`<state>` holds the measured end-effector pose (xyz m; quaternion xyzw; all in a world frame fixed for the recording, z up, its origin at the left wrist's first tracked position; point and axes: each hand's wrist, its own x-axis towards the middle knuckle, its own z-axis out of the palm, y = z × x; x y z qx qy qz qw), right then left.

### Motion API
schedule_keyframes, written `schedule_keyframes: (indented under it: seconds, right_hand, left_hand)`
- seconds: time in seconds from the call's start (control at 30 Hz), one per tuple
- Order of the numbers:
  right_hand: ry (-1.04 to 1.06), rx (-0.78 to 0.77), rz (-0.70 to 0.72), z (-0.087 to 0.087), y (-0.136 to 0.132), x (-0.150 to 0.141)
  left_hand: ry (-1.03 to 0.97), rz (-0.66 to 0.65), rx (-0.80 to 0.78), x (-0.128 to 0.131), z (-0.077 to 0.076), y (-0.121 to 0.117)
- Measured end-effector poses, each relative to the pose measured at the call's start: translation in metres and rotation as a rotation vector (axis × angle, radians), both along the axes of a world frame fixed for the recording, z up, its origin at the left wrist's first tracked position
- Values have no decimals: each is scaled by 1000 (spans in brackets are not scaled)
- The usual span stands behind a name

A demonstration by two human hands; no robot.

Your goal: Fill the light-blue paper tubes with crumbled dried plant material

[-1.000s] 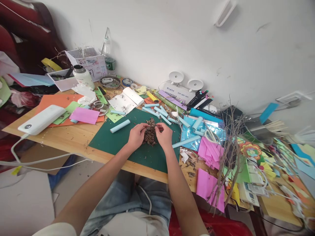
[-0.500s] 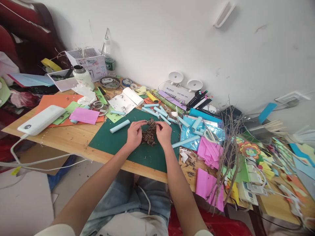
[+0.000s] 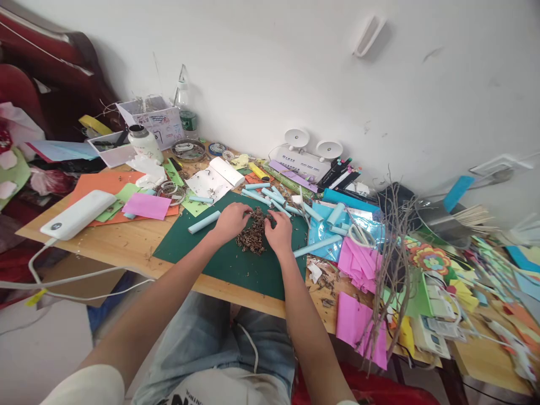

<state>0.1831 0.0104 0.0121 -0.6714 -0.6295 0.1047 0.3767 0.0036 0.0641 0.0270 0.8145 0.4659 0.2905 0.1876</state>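
Desk [image 3: 122, 246], green mat [image 3: 189, 241] on top; crumbly brown pile [image 3: 252, 237] on it between our left hand [image 3: 230, 221] and right hand [image 3: 279, 232]. Right fingers curve at the pile, slightly parted, holding nothing; left fingers bent, we can't tell if pinching. Behind: pale-blue rolls [image 3: 256, 196].

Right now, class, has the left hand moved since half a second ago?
Yes. Judged against the green mat, the left hand has shifted forward, toward the mat's far edge.

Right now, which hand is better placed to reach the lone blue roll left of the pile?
Probably the left hand: it is nearer the blue roll, while the right hand is beyond the brown pile.
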Motion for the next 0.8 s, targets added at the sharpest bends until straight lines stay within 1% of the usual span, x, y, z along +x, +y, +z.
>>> schedule_keyframes:
  seconds: [0.1,0.3,0.47,0.53,0.63,0.73,0.8]
  right_hand:
    - [-49,-31,14,0,-3,2]
    - [-76,-58,16,2,-5,1]
    - [-113,-16,-20,-1,-4,-2]
    - [-114,-4,3,-2,-4,-3]
    - [-72,31,77,-1,-4,-4]
    - [-54,133,89,6,-7,-7]
    - [-35,171,137,10,-9,-10]
  left_hand:
    - [107,-23,25,6,-4,8]
    - [236,-20,75,16,-16,11]
    - [292,-19,17,18,-20,16]
    - [259,-9,25,14,-19,16]
    - [121,10,32,4,-14,10]
    - [-39,22,-61,-2,-9,1]
    - [-113,11,-113,-1,-6,-6]
